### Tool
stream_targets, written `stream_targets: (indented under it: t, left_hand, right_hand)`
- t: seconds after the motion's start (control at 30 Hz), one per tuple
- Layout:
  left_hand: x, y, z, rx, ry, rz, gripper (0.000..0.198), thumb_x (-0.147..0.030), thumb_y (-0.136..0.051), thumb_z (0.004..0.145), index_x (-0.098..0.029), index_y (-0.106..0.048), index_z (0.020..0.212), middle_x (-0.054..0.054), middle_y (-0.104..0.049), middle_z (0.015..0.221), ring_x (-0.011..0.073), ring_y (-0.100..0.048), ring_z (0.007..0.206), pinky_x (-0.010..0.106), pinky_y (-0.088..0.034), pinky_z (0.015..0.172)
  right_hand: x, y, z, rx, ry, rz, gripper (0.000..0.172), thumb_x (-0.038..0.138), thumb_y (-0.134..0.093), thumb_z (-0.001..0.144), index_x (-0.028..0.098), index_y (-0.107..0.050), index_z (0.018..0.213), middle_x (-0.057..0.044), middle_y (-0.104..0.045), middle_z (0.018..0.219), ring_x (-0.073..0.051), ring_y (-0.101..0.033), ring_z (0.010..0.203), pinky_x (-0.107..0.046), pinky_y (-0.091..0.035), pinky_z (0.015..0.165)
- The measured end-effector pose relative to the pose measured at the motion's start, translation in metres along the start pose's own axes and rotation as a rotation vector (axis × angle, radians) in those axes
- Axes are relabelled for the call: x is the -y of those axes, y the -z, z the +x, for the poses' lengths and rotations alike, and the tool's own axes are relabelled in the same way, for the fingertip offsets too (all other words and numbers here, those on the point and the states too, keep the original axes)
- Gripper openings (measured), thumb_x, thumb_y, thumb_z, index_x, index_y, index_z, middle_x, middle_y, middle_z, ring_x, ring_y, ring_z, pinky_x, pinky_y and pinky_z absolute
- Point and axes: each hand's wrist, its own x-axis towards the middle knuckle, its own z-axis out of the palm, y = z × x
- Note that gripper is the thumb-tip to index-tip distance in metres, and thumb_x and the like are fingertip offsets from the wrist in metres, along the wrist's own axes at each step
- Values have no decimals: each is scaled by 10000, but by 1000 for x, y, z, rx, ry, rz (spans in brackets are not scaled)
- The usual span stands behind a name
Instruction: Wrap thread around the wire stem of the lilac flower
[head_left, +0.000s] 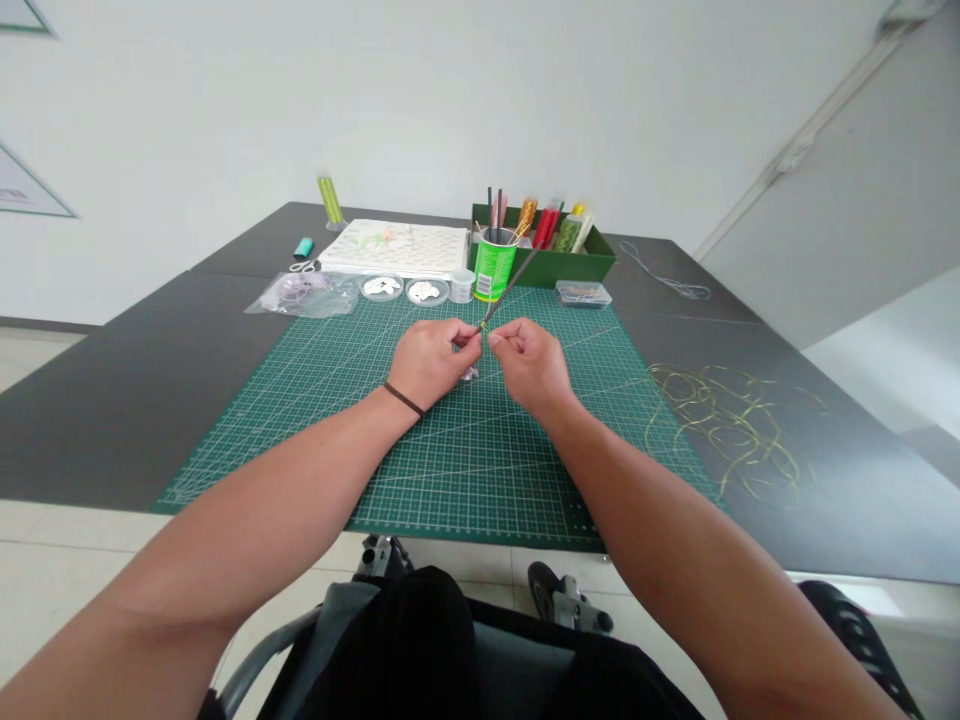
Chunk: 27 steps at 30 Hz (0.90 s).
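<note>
My left hand [433, 362], with a dark band at the wrist, is closed on a thin dark stick [510, 287] that slants up to the right. A small yellow-green band [484, 324] shows on the stick just past the fingertips. Close beside it, my right hand [531, 365] is pinched shut; what its fingers hold, if anything, is too small to make out. Something small and pinkish [470, 374] shows below my left fingers, mostly hidden. Both hands are above the green cutting mat [465, 480].
Behind the mat stand a green can [495, 272] with sticks, a green box [577, 266] of coloured tubes, and a white foam board [420, 262]. Dishes of white pieces [382, 288], a plastic bag [307, 295] and scissors [304, 266] lie left. Yellow-green cord [735, 425] tangles at right.
</note>
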Motion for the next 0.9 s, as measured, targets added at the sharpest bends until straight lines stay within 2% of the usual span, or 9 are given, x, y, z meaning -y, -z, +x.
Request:
stream_targets:
  t: [0.3,0.63,0.9]
  left_hand:
    - [-1,0,0,12,38,-48,152,-307,-660,878,-212,-779,877,37,-788,845,173,-726,820,311,-557,830]
    - [-2,0,-1,38,158,-208,123,-298,-670,860,-206,-750,870,18,-787,838,162,-714,774,305,-561,791]
    - [-5,-1,1,116,311,-497,145,-294,-697,848,-157,-725,886,58,-787,845,136,-702,677,265,-562,644]
  right_hand:
    - [-1,0,1,-6,-5,-16,125,263,-585,868,207,-573,757,63,-470,542,-111,-412,511,-289,-345,567]
    - [2,3,3,5,-43,12,132,262,-584,864,213,-561,744,68,-442,525,-106,-381,491,-281,-321,532]
    - [-2,3,6,-2,-66,26,130,261,-588,860,209,-562,744,64,-449,546,-102,-389,505,-275,-320,531]
